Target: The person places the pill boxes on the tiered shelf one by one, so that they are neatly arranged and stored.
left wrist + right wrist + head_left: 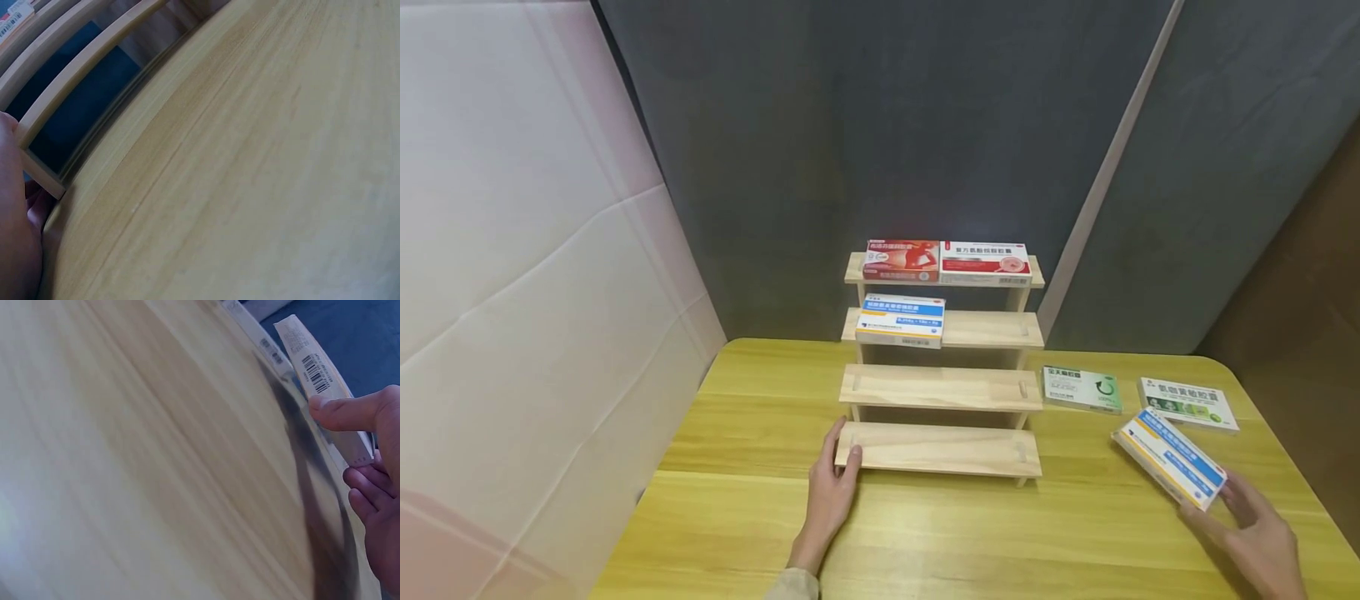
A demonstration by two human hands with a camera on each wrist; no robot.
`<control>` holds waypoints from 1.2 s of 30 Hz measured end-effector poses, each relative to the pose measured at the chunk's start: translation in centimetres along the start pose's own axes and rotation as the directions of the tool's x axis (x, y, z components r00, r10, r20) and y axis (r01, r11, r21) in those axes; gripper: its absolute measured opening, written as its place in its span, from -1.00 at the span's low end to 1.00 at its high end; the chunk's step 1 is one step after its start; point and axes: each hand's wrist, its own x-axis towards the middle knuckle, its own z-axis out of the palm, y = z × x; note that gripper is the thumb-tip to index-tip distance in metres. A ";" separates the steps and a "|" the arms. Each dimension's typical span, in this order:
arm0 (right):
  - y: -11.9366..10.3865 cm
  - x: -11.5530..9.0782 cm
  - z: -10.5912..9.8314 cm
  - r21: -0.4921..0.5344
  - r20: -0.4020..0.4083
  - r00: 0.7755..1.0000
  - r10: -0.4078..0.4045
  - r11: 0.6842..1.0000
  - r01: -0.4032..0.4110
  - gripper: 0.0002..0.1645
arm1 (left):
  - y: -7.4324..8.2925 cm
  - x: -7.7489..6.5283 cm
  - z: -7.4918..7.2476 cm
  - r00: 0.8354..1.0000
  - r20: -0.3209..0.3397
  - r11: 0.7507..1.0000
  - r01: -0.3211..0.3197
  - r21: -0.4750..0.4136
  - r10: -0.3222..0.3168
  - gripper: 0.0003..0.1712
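Note:
My left hand (832,486) grips the left end of the lowest step of a light wooden four-step display rack (940,447), thumb on top and fingers at the side. In the left wrist view that hand (17,219) shows at the rack's end. My right hand (1255,529) holds a blue-and-white medicine box (1176,458) by its near end, tilted above the table at the right. In the right wrist view the thumb presses the box's barcode side (315,374). A similar blue-and-white medicine box (901,321) lies on the left of the second step from the top.
On the top step sit a red medicine box (901,260) and a red-and-white box (985,263), side by side. Right of the rack, a green-and-white box (1081,389) and a white-and-green box (1187,403) lie on the wooden table (730,500). Dark curtain (850,125) hangs behind.

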 end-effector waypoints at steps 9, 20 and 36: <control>-2.1 -0.6 0.5 0.083 -0.072 0.995 -0.063 0.994 0.069 0.21 | 0.0 -0.1 0.0 1.000 0.000 1.000 0.000 0.017 0.000 -0.38; -4.0 -0.9 1.3 0.180 -0.144 0.987 -0.072 0.979 0.097 0.14 | -0.1 0.0 0.1 1.000 -0.007 1.000 -0.007 0.006 0.007 -0.39; -7.6 -0.7 2.2 0.397 -0.244 0.960 -0.135 0.889 0.226 0.05 | -0.1 0.0 0.1 1.000 -0.008 1.000 -0.011 0.027 0.011 -0.38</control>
